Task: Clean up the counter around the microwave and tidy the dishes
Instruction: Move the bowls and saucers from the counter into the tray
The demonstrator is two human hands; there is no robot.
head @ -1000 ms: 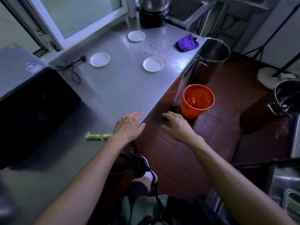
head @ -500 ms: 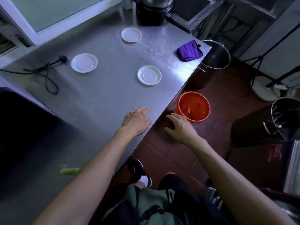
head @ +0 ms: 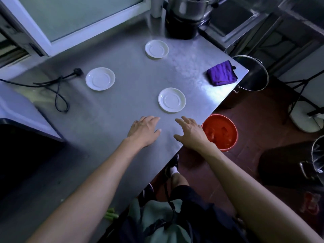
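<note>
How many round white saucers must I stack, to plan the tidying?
3 round white saucers: one nearest the hands, one by the black cord, one near the steel pot. None looks hidden.

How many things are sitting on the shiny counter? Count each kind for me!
White saucers: 3, one near the window, one at the back, one closest to the hands
Purple cloth: 1
Black plug and cord: 1
Green vegetable scraps at the near edge: 1 little bunch
Big metal pot at the back: 1
Total: 7
</note>
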